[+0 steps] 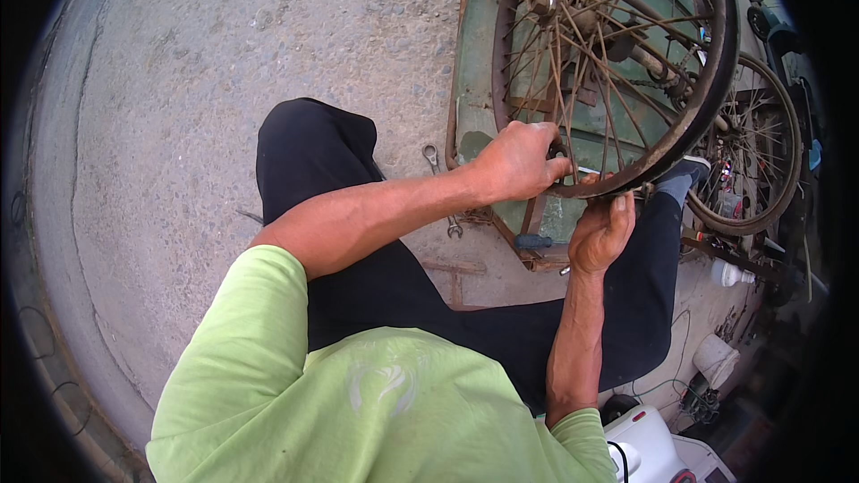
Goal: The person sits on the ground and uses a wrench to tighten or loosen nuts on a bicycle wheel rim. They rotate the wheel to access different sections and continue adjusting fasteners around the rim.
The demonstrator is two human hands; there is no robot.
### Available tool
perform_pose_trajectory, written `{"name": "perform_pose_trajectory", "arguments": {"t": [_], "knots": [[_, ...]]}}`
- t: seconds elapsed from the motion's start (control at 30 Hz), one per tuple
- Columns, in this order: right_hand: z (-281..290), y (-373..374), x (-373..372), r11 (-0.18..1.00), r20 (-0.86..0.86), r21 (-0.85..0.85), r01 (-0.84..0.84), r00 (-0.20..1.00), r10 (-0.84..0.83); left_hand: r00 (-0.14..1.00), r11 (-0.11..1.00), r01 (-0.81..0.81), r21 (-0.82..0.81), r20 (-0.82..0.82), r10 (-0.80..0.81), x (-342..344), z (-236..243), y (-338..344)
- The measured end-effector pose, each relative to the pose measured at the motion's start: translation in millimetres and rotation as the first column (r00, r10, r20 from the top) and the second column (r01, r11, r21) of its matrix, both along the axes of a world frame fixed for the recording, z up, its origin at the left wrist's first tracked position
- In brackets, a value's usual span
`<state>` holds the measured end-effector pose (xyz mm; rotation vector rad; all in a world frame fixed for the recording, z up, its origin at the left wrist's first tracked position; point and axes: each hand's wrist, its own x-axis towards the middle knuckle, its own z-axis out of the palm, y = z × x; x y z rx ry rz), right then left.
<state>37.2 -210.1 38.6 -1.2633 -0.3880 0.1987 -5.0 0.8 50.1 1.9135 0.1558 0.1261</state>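
A rusty spoked wheel [727,63] stands upright in front of me, with brown spokes running to its hub. My left hand [523,161] is closed round the lower left part of the rim, its thumb by the spokes. From below, my right hand [601,237] pinches the bottom of the rim, thumb and fingers pressed up to its edge. Whether a small part sits between the right fingers is hidden. Below the wheel, a screwdriver with a dark handle [534,241] lies at the edge of the green metal panel [483,63]. A spanner [455,228] lies on the ground, partly covered by my left forearm.
A second spoked wheel [787,179] stands at the right, behind my shoe. A white bucket [716,360], a cable and a white machine [640,443] are at the lower right. Rough concrete [197,107] spreads out on the left.
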Motion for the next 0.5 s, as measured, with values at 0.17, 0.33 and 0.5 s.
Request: {"name": "perform_pose_trajectory", "arguments": {"t": [0.17,0.33,0.5], "knots": [[-4,-2,1,1.0,-0.013,0.013,0.004,1.0,-0.003,1.0,0.991,0.013,0.13,-0.015,-0.011,-4,-2,-5],[0,2,-1,1.0,-0.036,-0.009,0.026,0.999,-0.026,1.0,0.999,-0.003,-0.034,0.01,0.003,4,-17,-3],[7,8,-3,0.997,-0.113,0.035,0.067,0.992,-0.063,0.958,0.882,0.044,-0.469,-0.231,-0.171,5,-3,14]]}}
